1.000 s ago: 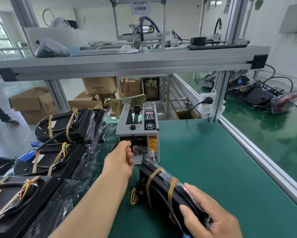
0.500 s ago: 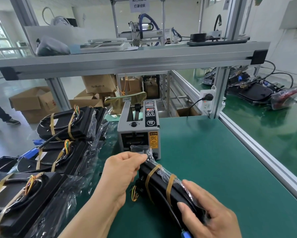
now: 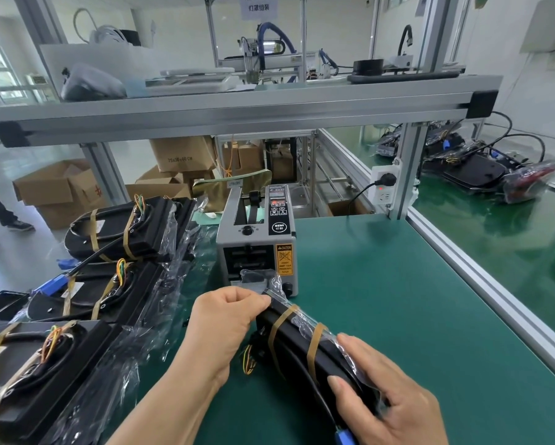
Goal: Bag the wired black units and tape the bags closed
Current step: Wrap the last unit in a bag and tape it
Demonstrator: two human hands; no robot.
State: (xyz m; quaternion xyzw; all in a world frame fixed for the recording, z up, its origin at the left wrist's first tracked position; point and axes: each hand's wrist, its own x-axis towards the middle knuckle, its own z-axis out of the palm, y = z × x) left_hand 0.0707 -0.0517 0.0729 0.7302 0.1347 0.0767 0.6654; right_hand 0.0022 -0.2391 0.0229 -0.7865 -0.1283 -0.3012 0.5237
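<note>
Green bench (image 3: 398,316): I log left hand (image 3: 228,319) off tape dispenser (image 3: 256,242), now pinching bag (image 3: 276,283) end over black unit (image 3: 297,351); right hand (image 3: 388,403) still grips unit.

On my feed, the green-matted counter (image 3: 398,316) carried a grey box-shaped tape dispenser (image 3: 256,242) at its far edge. Three bagged black wired units (image 3: 141,229) lay along its left, and a fourth bagged unit (image 3: 297,343) lay just before the dispenser.

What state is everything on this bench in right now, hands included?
Bagged unit, inside a clear bag, held by both hands.
Left hand, pinches its far end.
Right hand, grips its near end.
Tape dispenser, upright behind the unit.
Wall socket, plug in, red light lit.
Stacked units, lying in loose clear bags.
</note>
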